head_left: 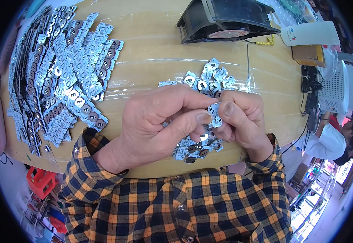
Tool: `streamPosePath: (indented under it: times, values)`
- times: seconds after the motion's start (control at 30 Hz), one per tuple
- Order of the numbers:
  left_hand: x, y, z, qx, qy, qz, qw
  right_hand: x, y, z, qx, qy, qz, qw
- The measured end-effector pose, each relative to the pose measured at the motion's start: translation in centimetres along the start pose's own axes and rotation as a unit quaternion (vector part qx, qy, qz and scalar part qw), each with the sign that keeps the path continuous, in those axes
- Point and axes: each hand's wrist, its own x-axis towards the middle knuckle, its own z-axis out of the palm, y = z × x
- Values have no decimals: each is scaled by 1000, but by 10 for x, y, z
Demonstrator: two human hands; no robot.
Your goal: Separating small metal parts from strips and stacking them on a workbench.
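Between my two hands, in front of my chest, is a small white circuit board (214, 115) with tiny dark parts on it. My left hand (164, 115) pinches its left side with thumb and forefinger. On its right side, the thumb and curled fingers of my right hand (241, 115) grip it. Beneath and beyond the hands lies a loose pile of small circuit boards (213, 77), several carrying round coin-cell holders. Part of that pile is hidden by my hands.
A large heap of circuit board strips (69, 69) covers the table's left side. At the back stands a black fan (225, 22). To the right are a white cup-like container (310, 33), a cardboard box (308, 55) and black cables (311, 79). Another person (330, 139) sits far right.
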Motion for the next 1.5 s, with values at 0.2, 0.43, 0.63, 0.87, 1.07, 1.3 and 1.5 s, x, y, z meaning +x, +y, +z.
streamPosePath:
  times: [0.2, 0.43, 0.63, 0.87, 1.07, 1.3, 1.5]
  values:
    - [1, 2, 3, 28, 13, -5, 1000, 0, 1, 0, 15, 5, -5, 1000]
    - [3, 2, 9, 165, 79, 141, 973, -2, 4, -2, 46, 37, -32, 998]
    - [-3, 4, 1, 247, 36, 188, 950, -2, 4, 4, 21, 23, -40, 999]
    - [-38, 23, -29, 386, -6, 252, 888, 9, 2, 55, -190, 130, -145, 962]
    - [-81, 82, -54, 509, 87, 216, 829, -9, -9, 83, -192, 178, -127, 957]
    - [-158, 103, -123, 614, 319, -27, 721, -18, -24, 114, -223, 157, -145, 951]
    - [-166, 106, -103, 623, 312, -128, 706, -24, -26, 119, -248, 152, -144, 946]
